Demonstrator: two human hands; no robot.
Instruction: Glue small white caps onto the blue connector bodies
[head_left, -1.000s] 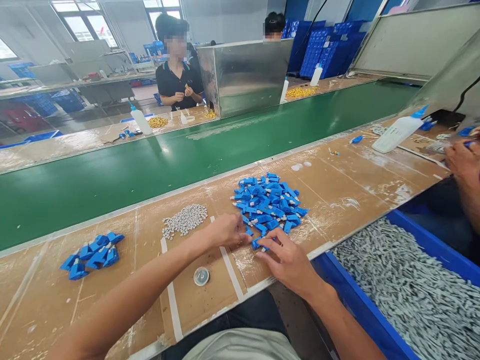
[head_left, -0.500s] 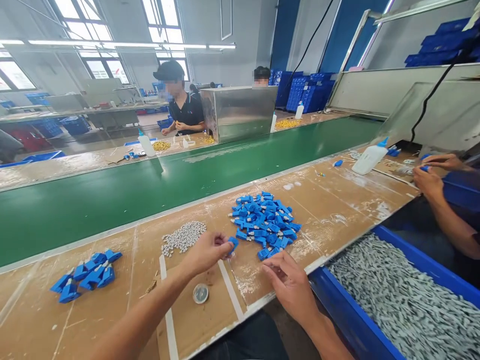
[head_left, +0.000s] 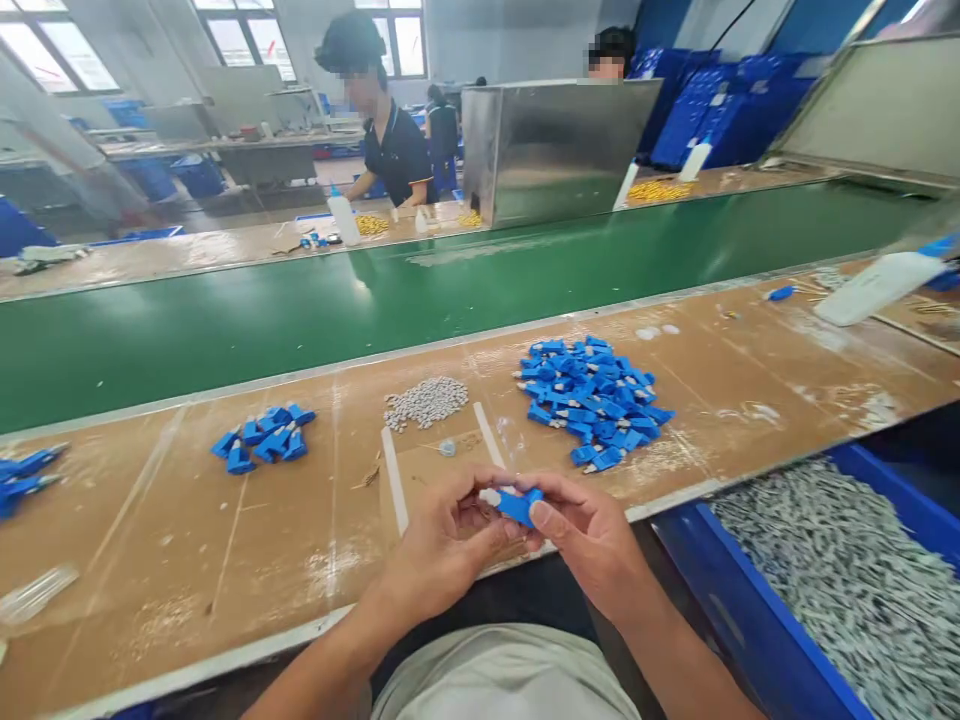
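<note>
A small blue plastic part [head_left: 514, 507] with a whitish tip at its left end is held between my two hands, just over the table's front edge. My left hand [head_left: 450, 545] cups it near the tip, its fingers partly hidden behind the part. At the other end, my right hand [head_left: 589, 530] pinches it between thumb and fingers. Beyond my right hand lies a big heap of similar blue parts [head_left: 592, 395]. A pile of small grey pellets [head_left: 427, 402] sits beyond my left hand, with a smaller group of blue parts [head_left: 262, 437] farther left.
A green conveyor belt [head_left: 300, 320] runs behind the brown tabletop [head_left: 285, 540]. To my right, a blue bin [head_left: 739, 590] holds many grey pieces. A white bottle [head_left: 874, 290] stands at the table's right. Across the belt, a person [head_left: 397, 150] works beside a metal box [head_left: 562, 150].
My hands were apart, the left with a blue part near the heap; now both are together on a blue part nearer my body. The view has turned left and down.
</note>
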